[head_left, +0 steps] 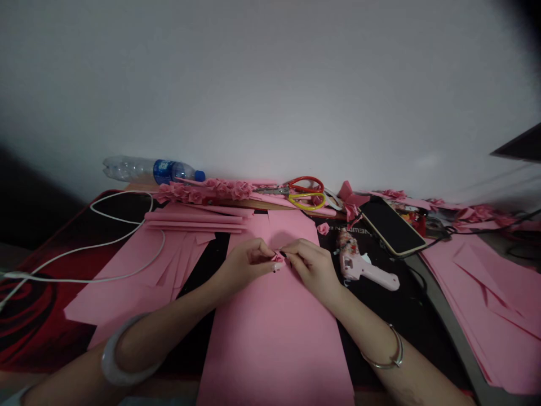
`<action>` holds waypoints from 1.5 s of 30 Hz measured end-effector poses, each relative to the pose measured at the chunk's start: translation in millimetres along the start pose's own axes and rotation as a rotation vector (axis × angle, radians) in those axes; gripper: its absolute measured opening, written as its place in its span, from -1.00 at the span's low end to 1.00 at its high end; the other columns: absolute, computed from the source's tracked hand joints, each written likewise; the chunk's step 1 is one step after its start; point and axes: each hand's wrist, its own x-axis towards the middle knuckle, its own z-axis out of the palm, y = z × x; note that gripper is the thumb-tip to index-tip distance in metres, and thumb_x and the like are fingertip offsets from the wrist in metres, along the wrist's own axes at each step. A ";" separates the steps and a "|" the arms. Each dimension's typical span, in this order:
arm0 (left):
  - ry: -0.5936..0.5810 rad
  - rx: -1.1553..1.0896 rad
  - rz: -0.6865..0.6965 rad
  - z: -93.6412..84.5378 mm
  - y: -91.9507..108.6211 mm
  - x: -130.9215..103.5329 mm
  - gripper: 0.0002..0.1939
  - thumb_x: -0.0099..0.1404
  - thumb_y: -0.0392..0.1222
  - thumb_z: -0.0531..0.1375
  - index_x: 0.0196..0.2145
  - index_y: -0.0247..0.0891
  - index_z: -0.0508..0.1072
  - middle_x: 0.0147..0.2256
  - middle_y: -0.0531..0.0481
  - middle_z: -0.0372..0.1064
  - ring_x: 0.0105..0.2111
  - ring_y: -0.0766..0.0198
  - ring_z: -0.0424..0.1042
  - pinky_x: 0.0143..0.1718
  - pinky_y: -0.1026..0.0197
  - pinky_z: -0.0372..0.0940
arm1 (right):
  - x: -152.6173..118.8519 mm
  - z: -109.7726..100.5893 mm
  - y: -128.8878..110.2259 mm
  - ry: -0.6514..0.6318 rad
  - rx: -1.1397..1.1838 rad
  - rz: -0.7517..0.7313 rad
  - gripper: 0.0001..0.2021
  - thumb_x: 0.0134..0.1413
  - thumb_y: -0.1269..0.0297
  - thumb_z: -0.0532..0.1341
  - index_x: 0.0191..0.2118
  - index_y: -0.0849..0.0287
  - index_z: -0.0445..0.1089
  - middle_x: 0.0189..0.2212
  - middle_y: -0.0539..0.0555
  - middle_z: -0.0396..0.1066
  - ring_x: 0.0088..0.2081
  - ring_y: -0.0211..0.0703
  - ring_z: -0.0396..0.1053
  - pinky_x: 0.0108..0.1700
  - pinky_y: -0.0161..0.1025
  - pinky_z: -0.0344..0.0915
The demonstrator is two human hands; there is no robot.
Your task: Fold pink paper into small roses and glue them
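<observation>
A small folded pink paper piece (278,258) is pinched between both hands above a long pink paper sheet (276,338). My left hand (249,260) holds its left side, thumb and forefinger closed on it. From the right, my right hand (311,264) has its fingertips pressed together at the piece's other edge. The fingers partly hide the piece, so its full shape does not show. A small pink paper rose (323,228) lies just beyond my right hand. To the right rests a pale pink glue gun (372,270).
Scissors (306,193), rolled paper tubes (194,221) and paper roses (228,189) lie along the wall. A plastic bottle (143,169) is at back left, a phone (393,225) at right. Pink sheets flank both sides; a white cable (84,278) crosses the left.
</observation>
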 end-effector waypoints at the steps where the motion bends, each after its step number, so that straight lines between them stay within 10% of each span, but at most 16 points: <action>1: 0.016 -0.001 0.008 -0.4 -0.2 0.2 -0.81 0.00 -0.27 0.33 -0.47 -0.33 0.38 -0.43 0.03 0.46 -0.37 0.31 0.44 -0.28 0.25 0.30 | 0.4 -0.8 0.7 -0.011 -0.014 -0.020 -0.82 0.16 0.44 0.08 -0.27 0.15 0.43 -0.36 0.11 0.45 -0.31 -0.17 0.40 -0.24 -0.23 0.33; 17: 0.003 0.264 0.089 -4.4 -3.2 -2.1 -0.94 0.09 -0.29 0.25 -0.45 -0.33 0.43 -0.43 0.02 0.44 -0.38 0.30 0.42 -0.32 0.28 0.28 | 5.2 -2.8 4.7 -0.183 0.022 0.023 -0.81 0.11 0.50 0.13 -0.27 0.14 0.47 -0.33 0.07 0.52 -0.30 -0.18 0.47 -0.23 -0.25 0.38; 45: 0.045 -0.019 0.033 -2.5 4.4 1.1 -0.80 0.05 -0.35 0.28 -0.40 -0.31 0.29 -0.42 0.05 0.41 -0.37 0.37 0.42 -0.32 0.34 0.25 | 2.5 4.6 1.2 -0.068 0.016 0.145 -0.83 0.05 0.52 0.15 -0.25 0.19 0.43 -0.36 0.07 0.47 -0.35 -0.20 0.40 -0.30 -0.29 0.31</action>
